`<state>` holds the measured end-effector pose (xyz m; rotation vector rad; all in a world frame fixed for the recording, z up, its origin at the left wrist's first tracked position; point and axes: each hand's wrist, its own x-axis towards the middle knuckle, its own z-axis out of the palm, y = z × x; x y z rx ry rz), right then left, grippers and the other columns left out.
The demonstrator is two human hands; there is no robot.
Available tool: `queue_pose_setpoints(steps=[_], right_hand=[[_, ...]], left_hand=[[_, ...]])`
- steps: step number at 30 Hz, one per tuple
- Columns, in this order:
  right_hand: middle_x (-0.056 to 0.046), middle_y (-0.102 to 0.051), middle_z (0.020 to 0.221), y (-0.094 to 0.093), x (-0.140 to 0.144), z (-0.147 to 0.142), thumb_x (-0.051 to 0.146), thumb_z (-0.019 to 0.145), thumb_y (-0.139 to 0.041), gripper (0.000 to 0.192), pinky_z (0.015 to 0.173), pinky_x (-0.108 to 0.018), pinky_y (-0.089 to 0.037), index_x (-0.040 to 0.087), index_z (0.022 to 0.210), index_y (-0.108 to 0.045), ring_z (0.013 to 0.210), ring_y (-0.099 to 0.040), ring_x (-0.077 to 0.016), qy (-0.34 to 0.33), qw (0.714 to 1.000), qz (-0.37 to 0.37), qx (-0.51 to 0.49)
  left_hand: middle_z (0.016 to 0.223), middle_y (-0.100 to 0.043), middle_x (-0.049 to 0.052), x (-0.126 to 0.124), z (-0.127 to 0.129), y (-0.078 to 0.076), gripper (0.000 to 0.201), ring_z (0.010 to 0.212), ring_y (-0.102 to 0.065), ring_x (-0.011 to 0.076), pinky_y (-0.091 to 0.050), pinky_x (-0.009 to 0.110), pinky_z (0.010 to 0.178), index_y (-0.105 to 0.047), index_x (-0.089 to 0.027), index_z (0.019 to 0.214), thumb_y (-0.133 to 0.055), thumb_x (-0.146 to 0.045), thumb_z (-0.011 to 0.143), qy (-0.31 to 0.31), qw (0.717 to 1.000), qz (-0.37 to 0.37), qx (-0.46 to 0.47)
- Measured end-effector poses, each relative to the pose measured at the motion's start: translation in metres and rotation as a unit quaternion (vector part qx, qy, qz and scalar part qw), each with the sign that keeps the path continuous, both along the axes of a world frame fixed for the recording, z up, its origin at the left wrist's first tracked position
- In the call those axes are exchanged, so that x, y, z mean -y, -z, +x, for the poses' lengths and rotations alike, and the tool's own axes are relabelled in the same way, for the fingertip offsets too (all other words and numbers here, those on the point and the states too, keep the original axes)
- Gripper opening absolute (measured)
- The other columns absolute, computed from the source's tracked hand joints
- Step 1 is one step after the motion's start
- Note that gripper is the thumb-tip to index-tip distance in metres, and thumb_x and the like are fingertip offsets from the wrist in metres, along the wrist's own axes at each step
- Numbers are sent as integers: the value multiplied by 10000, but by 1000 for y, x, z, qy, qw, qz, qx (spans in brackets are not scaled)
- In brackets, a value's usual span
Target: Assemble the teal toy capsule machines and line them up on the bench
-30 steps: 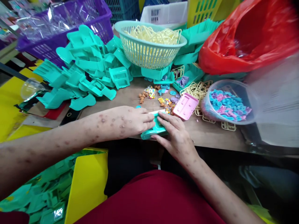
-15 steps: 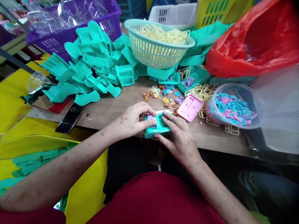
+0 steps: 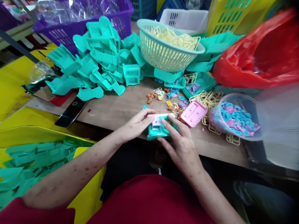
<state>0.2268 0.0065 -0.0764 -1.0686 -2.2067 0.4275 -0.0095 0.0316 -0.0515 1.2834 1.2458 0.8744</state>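
Between my hands, at the table's front edge, is a teal plastic toy piece with a small pale lilac part set in its left side. My left hand grips its left end, thumb on top near the lilac part. My right hand holds the right end, with fingers over the top and the thumb at the near side. A pink plastic tray-like piece lies just right of my right hand. Past the held piece are brown toy figures and small bagged colourful bits.
A heap of teal pieces covers the back left. Behind stands a pale green basket of cream frames. To the right are a clear tub of blue and pink parts and a red plastic bag. A phone lies left.
The lilac part now shows more fully as my left fingers have drawn back to the piece's edge. A small blue disc now shows beyond my left hand. The camera view has shifted slightly.
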Motion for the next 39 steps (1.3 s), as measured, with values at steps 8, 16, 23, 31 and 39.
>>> queue_pose_setpoints(steps=[8, 16, 23, 31, 39], right_hand=[[-111, -352, 1810, -7, 7, -4, 191, 1070, -672, 809, 1272, -709, -473, 456, 1759, -341, 1620, -442, -401, -15, 999, -11, 31], [-127, -314, 1835, -11, 12, -8, 146, 1069, -646, 839, 1267, -718, -473, 429, 1779, -300, 1639, -421, -413, -13, 998, -19, 55], [-229, -419, 1768, -2, 14, -18, 181, 1093, -612, 671, 1227, -688, -515, 304, 1733, -451, 1596, -486, -426, 18, 997, 34, 61], [-238, -236, 1840, 5, 10, -17, 258, 1036, -730, 882, 1255, -619, -506, 258, 1790, -272, 1682, -355, -400, 73, 996, -37, -28], [-271, -572, 1651, 11, 7, -14, 341, 983, -792, 969, 1246, -608, -502, 165, 1782, -272, 1525, -590, -408, 110, 985, -127, -49]], left_hand=[[1501, -699, 93, 13, 7, 9, 519, 1393, -642, 284, -530, 375, 1160, -612, -201, 1480, -524, -568, 1125, 10, 997, -24, 67], [1562, -628, 135, 15, -1, 7, 622, 1402, -623, 303, -474, 431, 1226, -528, -209, 1540, -420, -665, 1131, 37, 999, 4, -35], [1590, -602, 138, 15, 2, 14, 700, 1469, -575, 318, -425, 439, 1282, -523, -195, 1555, -429, -717, 1099, 7, 999, 6, -35], [1576, -644, 151, 13, 3, 15, 779, 1439, -628, 347, -504, 471, 1232, -486, -193, 1619, -508, -736, 1060, -7, 1000, -4, -26], [1591, -644, 119, 2, -9, -7, 812, 1497, -580, 343, -466, 438, 1278, -595, -216, 1516, -659, -794, 949, 51, 993, 29, -98]])
